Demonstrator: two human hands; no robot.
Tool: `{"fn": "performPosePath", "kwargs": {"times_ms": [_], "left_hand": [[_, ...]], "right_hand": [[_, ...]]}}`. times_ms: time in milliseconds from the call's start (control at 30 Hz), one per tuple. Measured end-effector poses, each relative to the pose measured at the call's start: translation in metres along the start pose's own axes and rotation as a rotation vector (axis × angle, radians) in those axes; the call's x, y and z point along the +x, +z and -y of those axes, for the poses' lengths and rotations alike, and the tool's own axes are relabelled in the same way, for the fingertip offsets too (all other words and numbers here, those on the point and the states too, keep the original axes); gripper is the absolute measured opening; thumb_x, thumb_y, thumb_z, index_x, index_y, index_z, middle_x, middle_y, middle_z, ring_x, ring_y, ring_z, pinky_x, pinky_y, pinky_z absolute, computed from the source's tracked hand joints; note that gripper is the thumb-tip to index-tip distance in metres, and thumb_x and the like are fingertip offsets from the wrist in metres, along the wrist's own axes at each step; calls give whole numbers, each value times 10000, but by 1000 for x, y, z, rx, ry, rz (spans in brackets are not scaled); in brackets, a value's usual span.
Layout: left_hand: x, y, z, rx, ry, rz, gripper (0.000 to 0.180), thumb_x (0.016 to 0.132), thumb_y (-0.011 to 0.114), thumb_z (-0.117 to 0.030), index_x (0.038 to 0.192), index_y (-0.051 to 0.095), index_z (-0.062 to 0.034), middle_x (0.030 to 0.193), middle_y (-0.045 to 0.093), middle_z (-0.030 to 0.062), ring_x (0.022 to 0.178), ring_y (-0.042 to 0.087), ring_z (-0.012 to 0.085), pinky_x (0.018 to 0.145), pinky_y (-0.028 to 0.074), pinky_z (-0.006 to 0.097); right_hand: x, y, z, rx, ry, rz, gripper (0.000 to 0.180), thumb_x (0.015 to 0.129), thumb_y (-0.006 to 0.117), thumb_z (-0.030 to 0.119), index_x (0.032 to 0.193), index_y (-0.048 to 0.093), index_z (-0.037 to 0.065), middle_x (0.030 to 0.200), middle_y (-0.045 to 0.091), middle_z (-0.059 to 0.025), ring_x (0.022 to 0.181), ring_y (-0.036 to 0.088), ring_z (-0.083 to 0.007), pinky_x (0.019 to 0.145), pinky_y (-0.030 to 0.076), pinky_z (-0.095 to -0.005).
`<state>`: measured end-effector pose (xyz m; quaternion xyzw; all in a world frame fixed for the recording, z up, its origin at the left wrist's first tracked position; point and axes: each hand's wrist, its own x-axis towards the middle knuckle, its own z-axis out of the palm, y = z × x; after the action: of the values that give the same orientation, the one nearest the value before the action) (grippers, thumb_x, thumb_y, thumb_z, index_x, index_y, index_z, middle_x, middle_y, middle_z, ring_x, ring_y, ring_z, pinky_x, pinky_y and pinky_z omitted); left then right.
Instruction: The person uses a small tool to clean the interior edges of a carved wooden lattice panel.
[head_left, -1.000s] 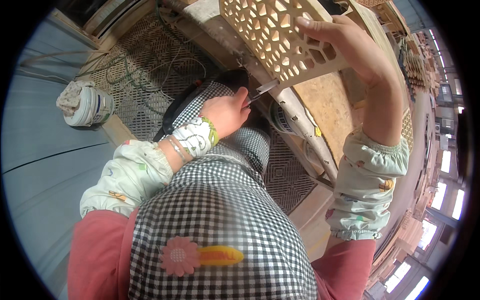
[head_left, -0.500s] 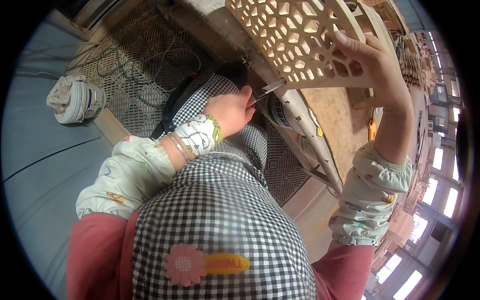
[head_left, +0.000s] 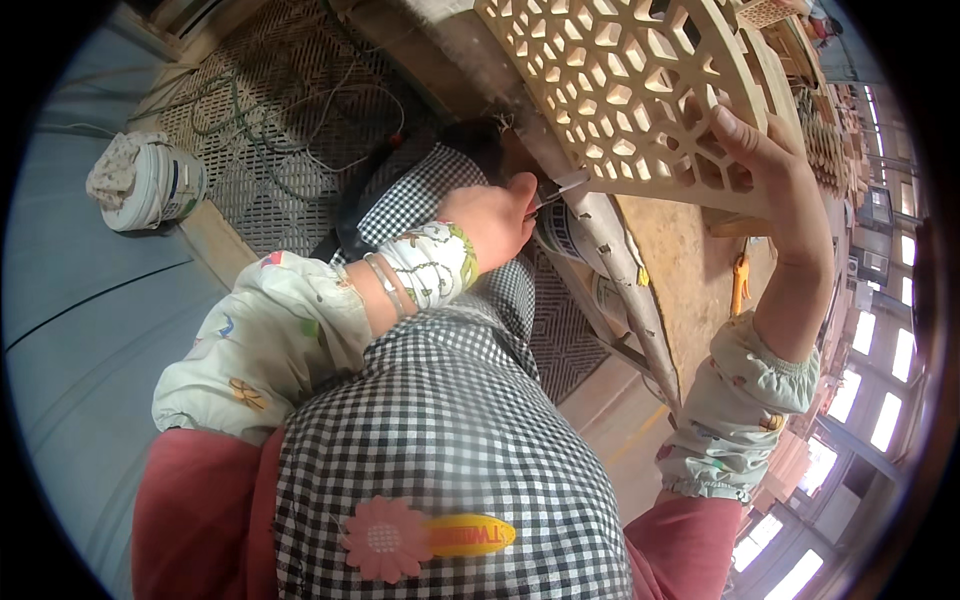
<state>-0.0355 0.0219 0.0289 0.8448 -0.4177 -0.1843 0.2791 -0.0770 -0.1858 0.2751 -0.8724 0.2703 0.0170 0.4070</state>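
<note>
My left hand (head_left: pixel 490 222) is closed on a small tool (head_left: pixel 572 182) with a thin shaft and a pale flat tip; my fingers hide its handle. That tip is at the lower left corner of a pale wooden lattice panel (head_left: pixel 655 190), cut through with many-sided holes. The panel stands tilted over the workbench (head_left: pixel 675 265). At its right side my right hand (head_left: pixel 785 175) grips it, the thumb lying over the holes and the other fingers mostly hidden behind.
A wrapped, pale padded roll (head_left: pixel 622 262) runs along the bench edge. An orange-handled tool (head_left: pixel 740 278) lies on the bench. Tubs (head_left: pixel 562 232) stand below it. At far left sits a white bucket (head_left: pixel 168 190) with cloth on top. Cords (head_left: pixel 240 130) trail across the dark floor mat (head_left: pixel 250 205).
My left hand and its tool have moved a little to the right. The panel and my right hand have shifted slightly right and down, and the view itself has shifted somewhat.
</note>
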Motion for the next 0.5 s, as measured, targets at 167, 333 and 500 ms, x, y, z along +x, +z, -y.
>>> {"fn": "performPosePath", "kwargs": {"times_ms": [167,333,500], "left_hand": [[-15,-12,7,-53,-45,77,378,953,686,-279,1213,537,-48,876,766,95,782,755,337,673,602,478],[-2,-6,5,-18,21,5,355,951,689,-280,1177,533,-55,866,762,94,766,748,341,652,594,477],[-9,-5,9,-8,25,45,355,947,692,-278,1170,526,-57,846,754,92,748,743,342,635,587,479]], "right_hand": [[3,-2,-4,31,-5,53,497,885,824,500,930,701,20,780,674,-71,739,650,-145,696,436,-267],[7,-4,-6,48,-6,120,496,895,811,515,932,715,29,788,689,-68,730,629,-135,695,429,-255],[2,3,-4,11,4,0,475,909,793,517,947,741,47,810,713,-65,726,592,-124,700,420,-254]]}}
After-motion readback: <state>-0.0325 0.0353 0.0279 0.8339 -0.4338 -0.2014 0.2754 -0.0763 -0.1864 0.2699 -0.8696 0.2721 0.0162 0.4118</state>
